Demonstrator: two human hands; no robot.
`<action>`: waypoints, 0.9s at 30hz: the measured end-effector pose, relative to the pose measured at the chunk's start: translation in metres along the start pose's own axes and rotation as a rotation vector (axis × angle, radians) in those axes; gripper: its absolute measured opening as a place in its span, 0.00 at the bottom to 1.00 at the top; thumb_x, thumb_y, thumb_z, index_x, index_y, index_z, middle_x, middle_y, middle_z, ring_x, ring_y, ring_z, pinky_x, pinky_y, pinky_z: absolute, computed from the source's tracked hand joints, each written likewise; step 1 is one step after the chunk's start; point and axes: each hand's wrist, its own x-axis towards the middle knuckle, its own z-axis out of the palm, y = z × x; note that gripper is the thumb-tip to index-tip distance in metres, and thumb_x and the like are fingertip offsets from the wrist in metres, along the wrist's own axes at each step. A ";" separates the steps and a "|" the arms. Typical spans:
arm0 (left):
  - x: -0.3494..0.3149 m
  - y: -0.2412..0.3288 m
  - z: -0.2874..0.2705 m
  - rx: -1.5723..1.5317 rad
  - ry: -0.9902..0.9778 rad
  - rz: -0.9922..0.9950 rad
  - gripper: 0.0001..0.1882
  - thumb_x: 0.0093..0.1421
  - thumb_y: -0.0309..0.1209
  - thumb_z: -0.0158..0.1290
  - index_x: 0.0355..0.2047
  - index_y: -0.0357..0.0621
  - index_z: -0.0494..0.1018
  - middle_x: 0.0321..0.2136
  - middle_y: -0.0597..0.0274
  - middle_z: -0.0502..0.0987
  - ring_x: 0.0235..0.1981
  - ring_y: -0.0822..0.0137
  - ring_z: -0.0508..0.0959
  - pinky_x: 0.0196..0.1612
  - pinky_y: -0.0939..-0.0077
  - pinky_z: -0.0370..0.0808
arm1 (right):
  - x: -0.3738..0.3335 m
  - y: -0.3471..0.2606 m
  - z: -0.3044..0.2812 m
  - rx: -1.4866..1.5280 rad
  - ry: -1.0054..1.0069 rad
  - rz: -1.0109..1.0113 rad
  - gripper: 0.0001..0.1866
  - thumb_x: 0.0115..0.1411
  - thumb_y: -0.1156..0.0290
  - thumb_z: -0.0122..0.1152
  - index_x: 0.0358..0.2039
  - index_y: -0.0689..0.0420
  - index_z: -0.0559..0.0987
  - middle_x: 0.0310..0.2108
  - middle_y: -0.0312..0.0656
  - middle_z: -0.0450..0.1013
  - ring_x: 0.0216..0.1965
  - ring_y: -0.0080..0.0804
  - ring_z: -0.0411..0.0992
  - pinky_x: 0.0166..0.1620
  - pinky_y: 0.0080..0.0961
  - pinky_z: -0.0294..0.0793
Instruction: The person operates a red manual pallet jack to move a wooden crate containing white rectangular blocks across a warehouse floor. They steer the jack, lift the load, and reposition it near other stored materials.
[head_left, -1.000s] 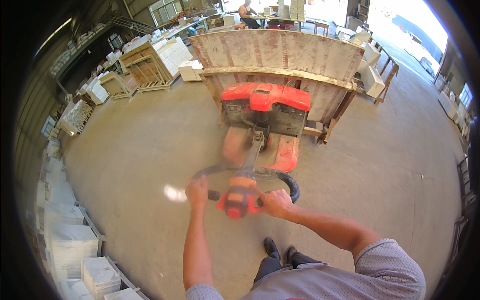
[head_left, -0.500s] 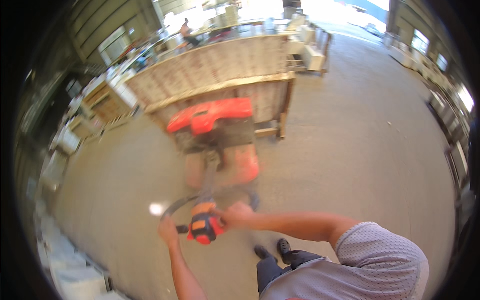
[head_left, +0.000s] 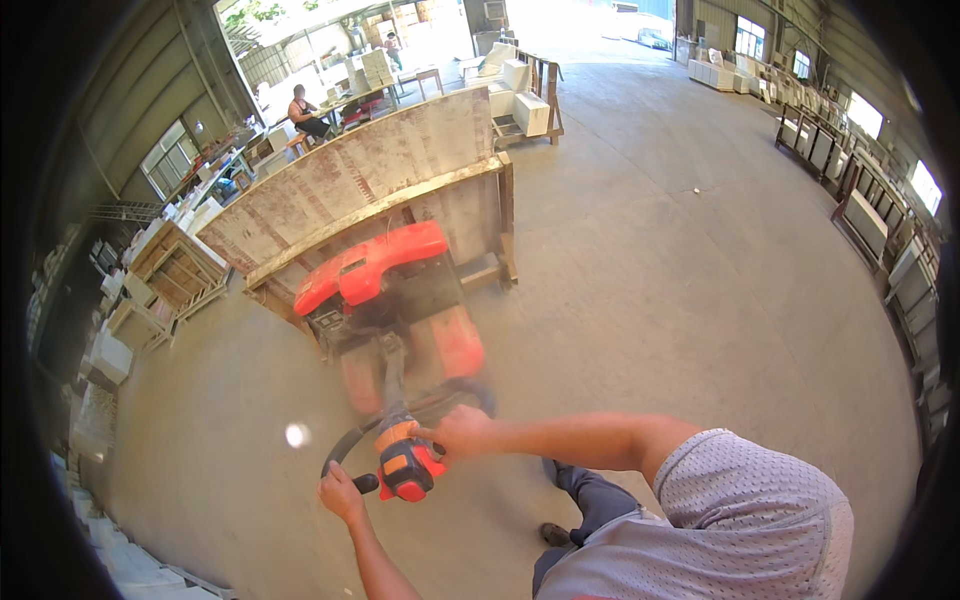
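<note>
A red and black electric pallet truck (head_left: 375, 265) stands in front of me, its tiller arm (head_left: 394, 375) leaning toward me. The tiller ends in an orange, black and red control head (head_left: 404, 460) with a dark curved bar (head_left: 352, 436) around it. My left hand (head_left: 342, 492) is closed around the lower left end of that bar, beside a short black grip. On the right of the control head my right hand (head_left: 463, 433) is closed, one finger lying across the orange part; the grip under it is mostly hidden. Beyond the truck's body rises a large wooden frame with stained boards (head_left: 360, 170).
Wooden crates (head_left: 178, 268) line the left side. White blocks (head_left: 528, 110) sit on a rack behind the frame's right end. Slabs on racks (head_left: 865, 215) run along the right wall. A person (head_left: 303, 112) sits at a table at the far left. Concrete floor (head_left: 640, 290) stretches to the right.
The view has swung to the right, so the truck and wooden frame sit farther left and look more tilted. My legs have shifted mid-step. Both hands keep their hold.
</note>
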 end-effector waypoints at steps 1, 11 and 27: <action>0.012 -0.032 -0.012 0.019 0.003 -0.003 0.25 0.68 0.38 0.45 0.19 0.37 0.77 0.17 0.46 0.76 0.27 0.42 0.75 0.36 0.46 0.69 | 0.025 -0.028 0.010 -0.018 -0.004 -0.011 0.44 0.52 0.45 0.63 0.68 0.44 0.60 0.22 0.45 0.76 0.27 0.43 0.78 0.33 0.40 0.76; 0.094 -0.455 -0.151 -0.126 0.032 0.225 0.19 0.65 0.40 0.49 0.19 0.44 0.75 0.16 0.50 0.74 0.20 0.46 0.75 0.27 0.50 0.68 | 0.272 -0.391 0.201 -0.190 -0.034 0.182 0.49 0.52 0.47 0.66 0.71 0.34 0.53 0.32 0.42 0.80 0.34 0.45 0.79 0.36 0.43 0.76; -0.009 -0.591 -0.266 -0.056 0.149 0.103 0.22 0.63 0.40 0.51 0.14 0.43 0.76 0.15 0.50 0.76 0.22 0.50 0.78 0.41 0.57 0.73 | 0.231 -0.564 0.329 -0.096 0.187 0.074 0.48 0.47 0.48 0.72 0.68 0.34 0.61 0.21 0.43 0.77 0.26 0.44 0.77 0.33 0.40 0.74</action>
